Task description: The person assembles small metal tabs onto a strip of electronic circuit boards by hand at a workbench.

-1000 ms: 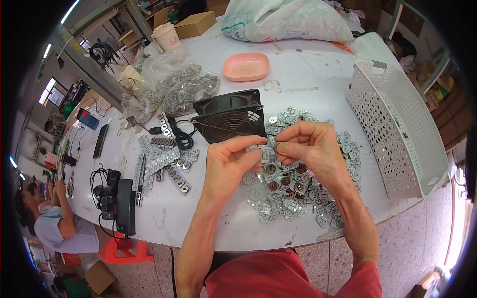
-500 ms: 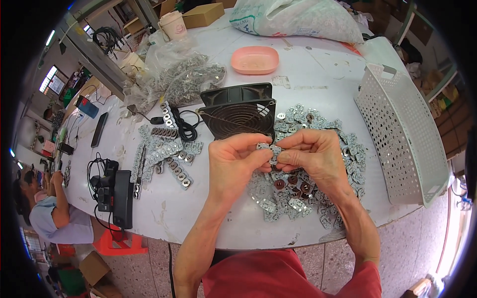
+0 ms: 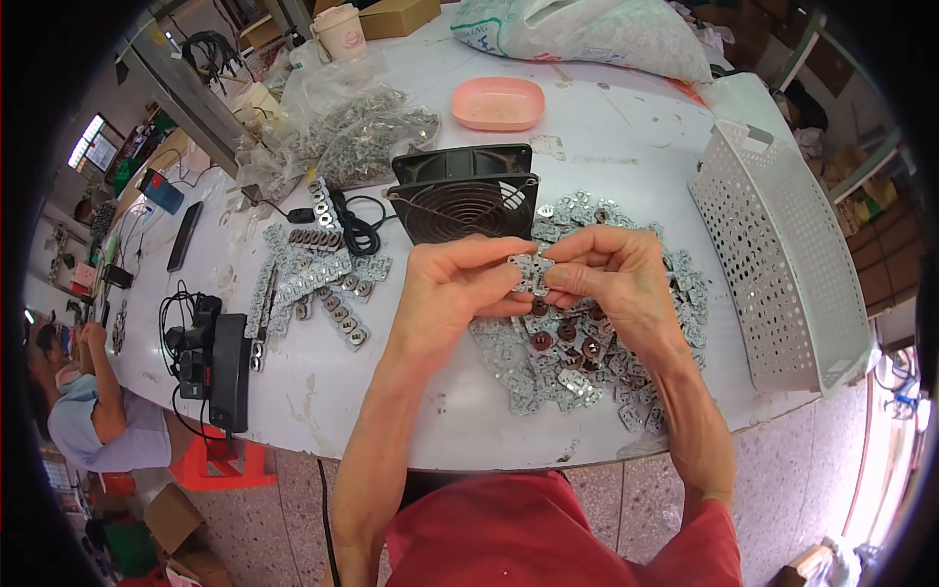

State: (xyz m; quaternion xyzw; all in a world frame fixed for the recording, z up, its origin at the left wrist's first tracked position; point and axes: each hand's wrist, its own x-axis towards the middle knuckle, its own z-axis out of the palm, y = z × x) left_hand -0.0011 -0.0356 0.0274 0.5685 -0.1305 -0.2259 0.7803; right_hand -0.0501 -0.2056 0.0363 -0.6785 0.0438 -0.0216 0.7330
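Observation:
Both hands pinch one small silvery metal plate (image 3: 531,274), held up over the table in front of a black fan. My left hand (image 3: 440,293) grips its left edge between thumb and forefinger. On its right edge, my right hand (image 3: 608,279) has thumb and fingertips closed. Beneath and to the right of the hands spreads a heap of similar metal pieces (image 3: 577,380), with a few dark brown round parts (image 3: 541,340) among them. Left of the hands lie stacked rows of such pieces (image 3: 311,279), some with brown round parts set in.
The black fan (image 3: 465,201) stands just beyond my hands. A white perforated basket (image 3: 782,264) is at the right, a pink dish (image 3: 497,105) farther back. Bags of metal parts (image 3: 367,147) sit at the back left. A black power adapter (image 3: 229,372) with cables lies left; a person (image 3: 93,401) sits beyond.
The plate now lies flatter and more fully exposed between my fingertips, held by both hands. The whole view has shifted slightly, so the table things appear a little higher and farther left.

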